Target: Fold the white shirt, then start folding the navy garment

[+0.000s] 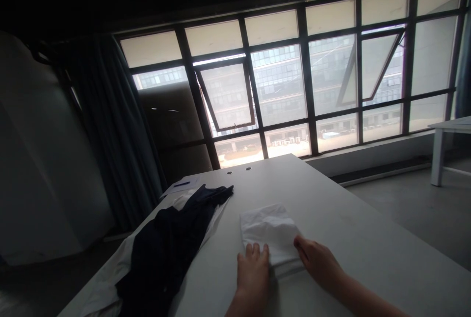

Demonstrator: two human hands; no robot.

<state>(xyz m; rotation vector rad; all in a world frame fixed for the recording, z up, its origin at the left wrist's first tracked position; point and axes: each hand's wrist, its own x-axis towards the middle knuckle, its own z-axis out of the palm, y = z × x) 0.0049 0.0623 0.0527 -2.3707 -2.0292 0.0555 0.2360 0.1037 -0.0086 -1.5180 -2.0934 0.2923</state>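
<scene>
A white cloth (270, 228), folded into a compact rectangle, lies on the white table (331, 228). On its near left edge rests my left hand (253, 270), palm down, with the fingertips slightly apart on the fabric. My right hand (317, 259) is closed at the cloth's right edge, thumb and fingers pinched together on it. Left of the folded cloth, a dark navy garment (165, 238) lies crumpled over white fabric (116, 268).
Paper with a dark pen (182, 184) lies at the table's far left edge. Two round holes are near the far end. A second white table (437, 152) stands at the right. Windows and a dark curtain (110, 130) are beyond.
</scene>
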